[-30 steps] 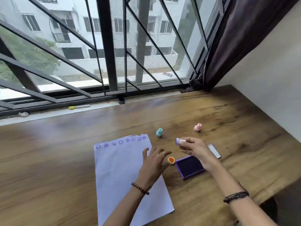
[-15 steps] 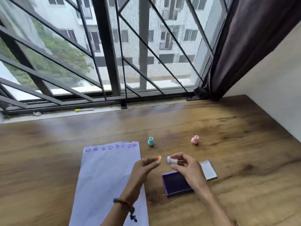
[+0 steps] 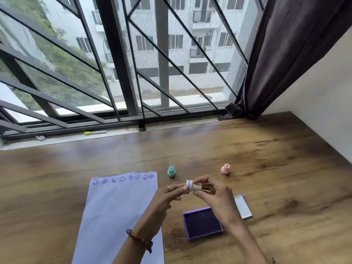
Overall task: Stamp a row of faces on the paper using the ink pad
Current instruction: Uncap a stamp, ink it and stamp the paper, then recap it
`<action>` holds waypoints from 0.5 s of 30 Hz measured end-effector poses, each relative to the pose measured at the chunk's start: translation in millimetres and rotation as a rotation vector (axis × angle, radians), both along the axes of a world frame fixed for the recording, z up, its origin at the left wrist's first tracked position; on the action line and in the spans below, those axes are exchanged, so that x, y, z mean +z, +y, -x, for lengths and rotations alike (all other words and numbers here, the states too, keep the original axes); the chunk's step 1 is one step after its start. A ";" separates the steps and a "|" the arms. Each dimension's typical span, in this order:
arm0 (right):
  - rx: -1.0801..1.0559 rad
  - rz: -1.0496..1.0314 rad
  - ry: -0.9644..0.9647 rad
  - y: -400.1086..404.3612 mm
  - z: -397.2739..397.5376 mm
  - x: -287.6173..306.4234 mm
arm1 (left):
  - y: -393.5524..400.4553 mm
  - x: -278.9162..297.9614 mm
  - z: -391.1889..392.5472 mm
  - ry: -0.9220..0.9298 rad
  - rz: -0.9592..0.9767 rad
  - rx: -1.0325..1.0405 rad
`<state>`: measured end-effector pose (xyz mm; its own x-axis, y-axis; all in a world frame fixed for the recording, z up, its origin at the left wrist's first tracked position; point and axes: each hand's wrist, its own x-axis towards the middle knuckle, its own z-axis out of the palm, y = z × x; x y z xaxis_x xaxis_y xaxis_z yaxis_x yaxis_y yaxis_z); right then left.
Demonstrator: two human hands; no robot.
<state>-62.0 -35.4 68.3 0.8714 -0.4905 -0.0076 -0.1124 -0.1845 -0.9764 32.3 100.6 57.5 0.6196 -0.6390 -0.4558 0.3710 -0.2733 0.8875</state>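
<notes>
White stamp (image 3: pixel 194 186) midair above open purple ink pad (image 3: pixel 202 222); face-stamped paper (image 3: pixel 118 212) left.

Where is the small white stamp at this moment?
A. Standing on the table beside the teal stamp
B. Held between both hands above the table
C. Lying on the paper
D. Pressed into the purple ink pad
B: the white stamp is raised between the left hand and right hand, clear of the ink pad and the paper.

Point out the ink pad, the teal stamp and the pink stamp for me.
ink pad (image 3: pixel 202 222), head view, on its dark inked surface.
teal stamp (image 3: pixel 171 172), head view, on its body, standing beside the paper.
pink stamp (image 3: pixel 225 169), head view, on its body.
</notes>
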 end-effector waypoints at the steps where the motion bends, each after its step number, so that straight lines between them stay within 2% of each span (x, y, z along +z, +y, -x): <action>1: -0.007 0.003 -0.001 -0.7 -0.4 -1.4 | -1.3 -1.4 -1.3 -0.001 0.000 -0.011; 6: -0.013 0.072 0.026 -6.1 -3.3 -5.1 | -5.4 -7.0 -12.2 -0.011 -0.012 -0.074; 10: 0.060 0.115 0.105 -15.5 -10.7 -3.4 | -10.8 -17.3 -19.7 0.017 -0.019 -0.105; 13: 0.082 0.019 0.144 -19.6 -18.6 -6.7 | -16.0 -25.8 -19.0 0.094 0.001 -0.065; 15: 0.026 -0.152 0.121 -20.2 -22.5 -12.3 | -19.8 -28.3 -18.4 0.145 0.033 -0.038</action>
